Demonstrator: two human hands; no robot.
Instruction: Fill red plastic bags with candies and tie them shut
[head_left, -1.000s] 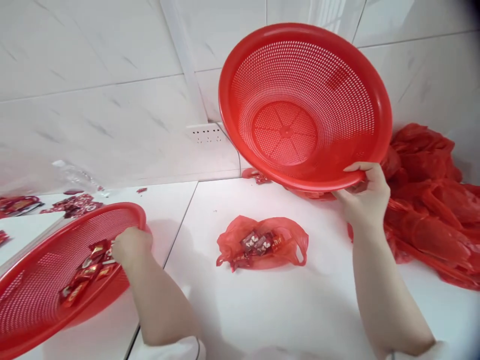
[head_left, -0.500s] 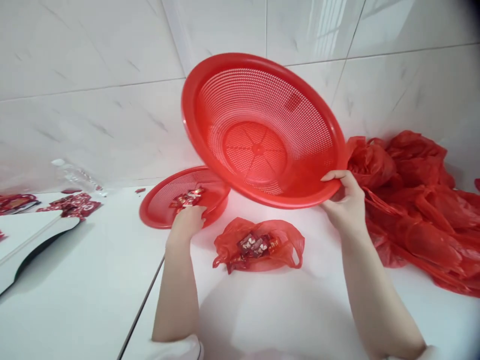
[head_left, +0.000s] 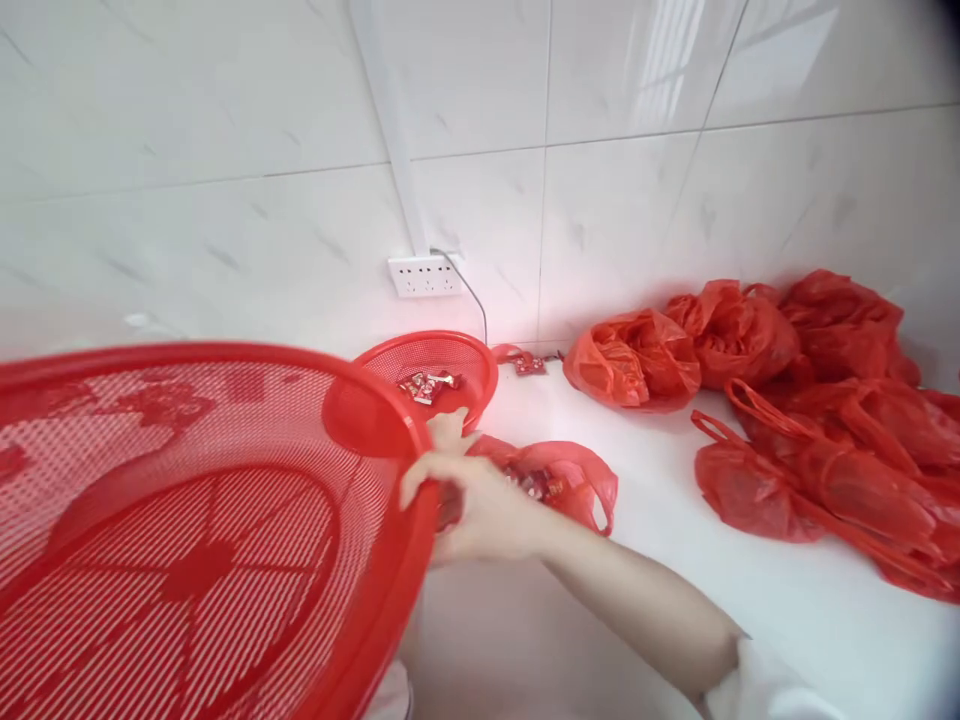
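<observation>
My right hand (head_left: 480,505) is closed on the right rim of a large red plastic basket (head_left: 206,575), which fills the lower left, tilted with its inside facing me. Just behind that hand a part of my left hand (head_left: 450,428) shows, blurred, beside the front rim of a smaller red basket (head_left: 480,385). Its fingers do not show clearly. In the smaller basket lie several small wrapped packets (head_left: 429,386). A red plastic bag (head_left: 581,470) with dark red packets in it rests on the white table, partly covered by my right hand.
Several filled red plastic bags (head_left: 847,450) are heaped on the right of the white table (head_left: 645,500). One red packet (head_left: 530,366) lies near the tiled wall. A power socket strip (head_left: 425,276) with a grey cable is mounted above the smaller basket.
My right hand has carried the large basket left and down, closer to me. The socket and the bags behind it have come into view. My left hand has moved rightward out of the smaller basket.
</observation>
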